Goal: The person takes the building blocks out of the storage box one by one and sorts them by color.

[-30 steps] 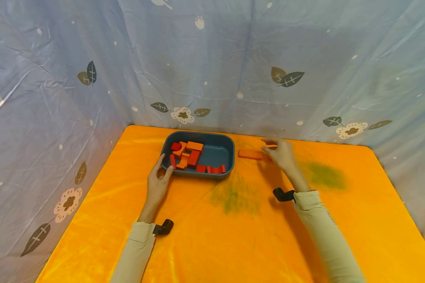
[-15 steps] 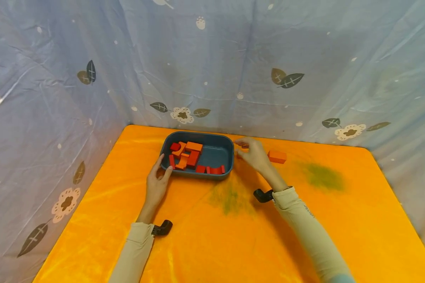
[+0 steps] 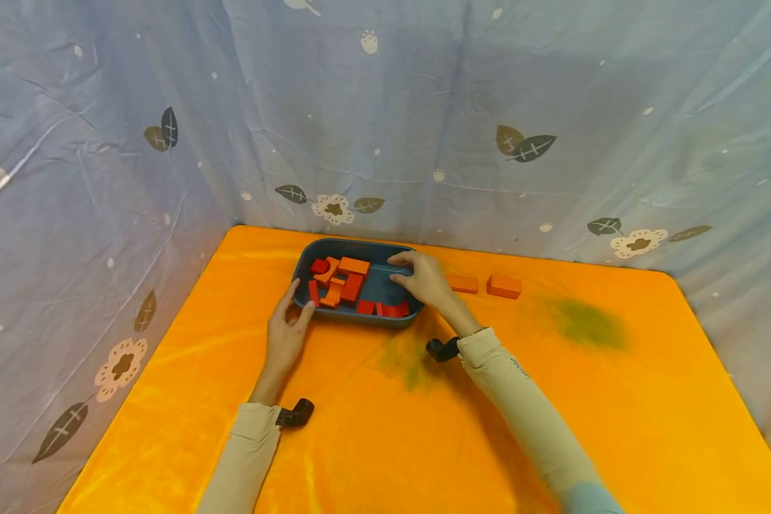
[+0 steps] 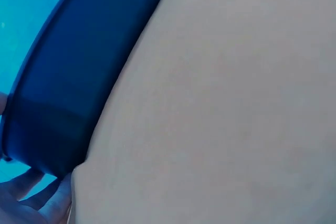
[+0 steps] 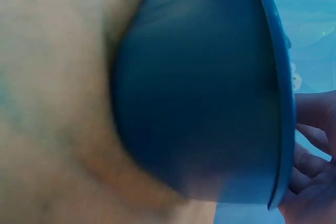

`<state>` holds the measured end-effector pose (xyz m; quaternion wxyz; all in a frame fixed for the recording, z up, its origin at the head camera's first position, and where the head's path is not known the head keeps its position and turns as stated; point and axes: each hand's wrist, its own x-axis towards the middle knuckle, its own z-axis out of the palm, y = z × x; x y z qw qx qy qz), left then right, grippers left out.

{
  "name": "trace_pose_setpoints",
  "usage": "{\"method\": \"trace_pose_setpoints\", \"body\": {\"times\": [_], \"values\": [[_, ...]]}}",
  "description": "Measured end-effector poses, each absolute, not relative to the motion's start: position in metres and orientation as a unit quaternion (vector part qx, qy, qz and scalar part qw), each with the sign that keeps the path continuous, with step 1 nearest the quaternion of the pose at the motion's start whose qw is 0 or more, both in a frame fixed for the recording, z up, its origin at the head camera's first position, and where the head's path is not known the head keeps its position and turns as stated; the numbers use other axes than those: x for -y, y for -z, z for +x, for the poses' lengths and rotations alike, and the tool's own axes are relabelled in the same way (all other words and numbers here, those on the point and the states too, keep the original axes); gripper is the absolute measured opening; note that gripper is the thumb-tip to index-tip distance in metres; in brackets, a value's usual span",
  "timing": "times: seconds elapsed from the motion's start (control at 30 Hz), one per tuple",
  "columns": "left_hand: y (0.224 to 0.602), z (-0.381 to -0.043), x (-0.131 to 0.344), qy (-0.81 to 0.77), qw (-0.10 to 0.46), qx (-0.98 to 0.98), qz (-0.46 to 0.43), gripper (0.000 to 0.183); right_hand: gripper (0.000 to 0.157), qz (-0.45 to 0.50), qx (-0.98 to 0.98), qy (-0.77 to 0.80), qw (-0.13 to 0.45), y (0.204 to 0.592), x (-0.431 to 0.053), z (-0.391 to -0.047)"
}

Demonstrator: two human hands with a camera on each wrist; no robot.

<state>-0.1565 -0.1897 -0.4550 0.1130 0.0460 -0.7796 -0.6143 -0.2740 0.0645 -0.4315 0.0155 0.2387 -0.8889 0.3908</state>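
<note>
A dark blue rectangular tray (image 3: 358, 319) holds several red and orange toy blocks (image 3: 353, 267), some of them arch-shaped. At its front left corner my left hand (image 3: 285, 335) grips the tray, thumb on the front wall and fingers on the left side. In the left wrist view, fingers (image 4: 52, 198) rest against the lower wall. My right hand (image 3: 427, 282) reaches over the tray's right end, thumb and forefinger apart, with nothing visible between them. Red blocks (image 3: 395, 310) lie just below it along the front wall.
Right of the tray, a flat orange block (image 3: 465, 285) and a thicker orange block (image 3: 504, 286) stand in a row on the yellow tablecloth (image 3: 373, 428). A flowered blue-grey curtain (image 3: 424, 128) hangs behind the table's back edge.
From beside the orange blocks, my right hand has moved left over the tray, uncovering the thicker orange block. My left hand and the tray have stayed in place.
</note>
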Motion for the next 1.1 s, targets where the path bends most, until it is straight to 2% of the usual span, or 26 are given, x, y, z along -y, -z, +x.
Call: {"method": "trace_pose_setpoints", "body": {"times": [0.3,0.7,1.1], "values": [[0.459,-0.157,0.193,0.618,0.116,0.777,0.041,0.056,0.03,0.214,0.875,-0.433,-0.022,0.435,-0.041,-0.287],[0.46,-0.159,0.194,0.62,0.115,0.775,0.038,0.056,0.034,0.178,0.902,-0.389,-0.06,0.437,-0.01,-0.297],[0.459,-0.158,0.194,0.621,0.118,0.774,0.035,0.056,0.041,0.188,0.905,-0.372,-0.088,0.443,0.0,-0.303]]}}
